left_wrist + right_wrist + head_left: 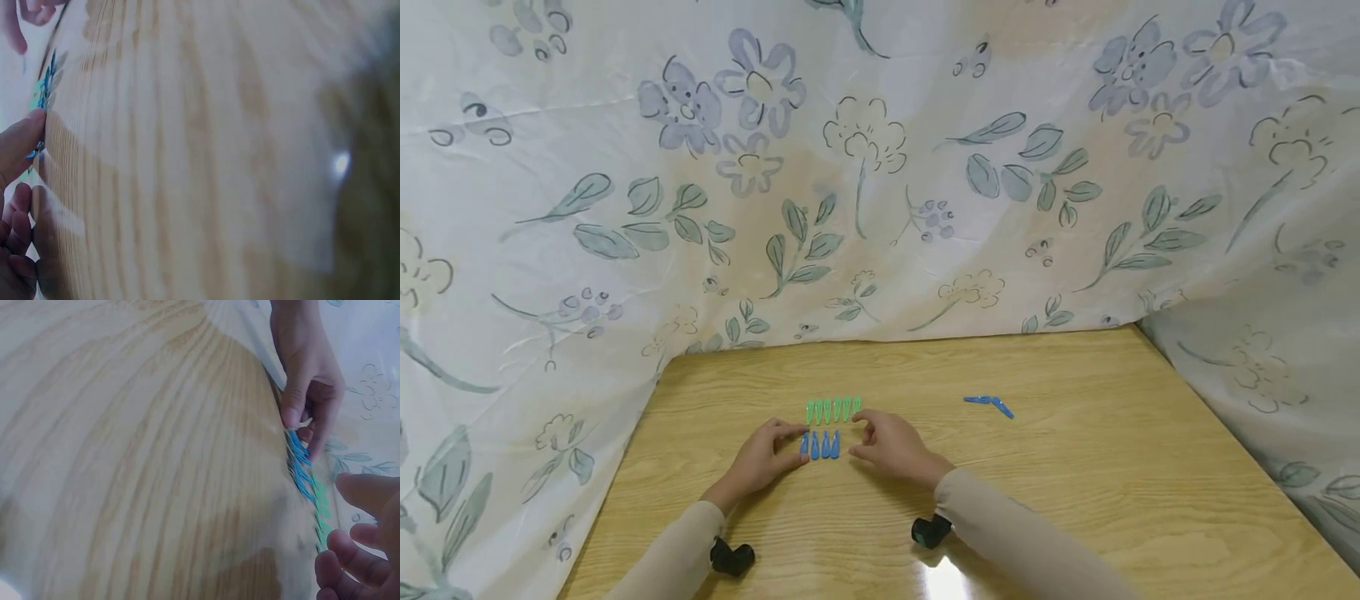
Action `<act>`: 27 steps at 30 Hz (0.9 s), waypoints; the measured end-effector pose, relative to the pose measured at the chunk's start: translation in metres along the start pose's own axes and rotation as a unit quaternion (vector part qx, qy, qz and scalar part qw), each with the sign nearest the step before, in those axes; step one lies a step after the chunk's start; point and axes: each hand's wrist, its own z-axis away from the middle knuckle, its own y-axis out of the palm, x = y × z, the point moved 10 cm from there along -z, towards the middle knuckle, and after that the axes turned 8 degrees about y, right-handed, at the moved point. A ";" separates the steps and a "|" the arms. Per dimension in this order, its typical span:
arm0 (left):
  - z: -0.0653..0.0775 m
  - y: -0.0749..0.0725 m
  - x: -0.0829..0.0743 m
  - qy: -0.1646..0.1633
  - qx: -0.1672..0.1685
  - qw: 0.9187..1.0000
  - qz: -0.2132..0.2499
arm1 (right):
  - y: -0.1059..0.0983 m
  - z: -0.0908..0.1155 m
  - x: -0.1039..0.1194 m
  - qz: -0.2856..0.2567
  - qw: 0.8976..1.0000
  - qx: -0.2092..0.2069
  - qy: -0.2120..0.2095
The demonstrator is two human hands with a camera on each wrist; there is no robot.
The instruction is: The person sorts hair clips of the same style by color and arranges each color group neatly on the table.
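Several blue hair clips [825, 445] lie upright in a short row on the wooden table. Just beyond them runs a row of several green hair clips [827, 410]. At the left end of the blue row, my left hand [763, 457] pinches the leftmost blue clip [804, 444] lengthwise, index finger at its far end and thumb at its near end. My right hand [891, 446] hovers at the right end of the rows, thumb and fingers apart with nothing between them. In the right wrist view, its fingers [356, 556] overlap the green clips.
Two more blue hair clips [989, 402] lie end to end at an angle, farther right on the table [1075, 467]. A floral cloth [880, 208] hangs along the table's back and sides. Black wrist cameras [931, 531] sit at both sleeves.
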 end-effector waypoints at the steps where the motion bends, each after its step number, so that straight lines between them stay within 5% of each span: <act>1: 0.000 0.000 0.000 0.000 0.000 1.000 0.000 | -0.002 0.001 -0.001 -0.005 1.000 0.000 0.001; 27: -0.001 0.001 0.000 0.009 -0.003 1.000 0.014 | -0.068 0.036 -0.059 -0.043 0.999 0.008 0.007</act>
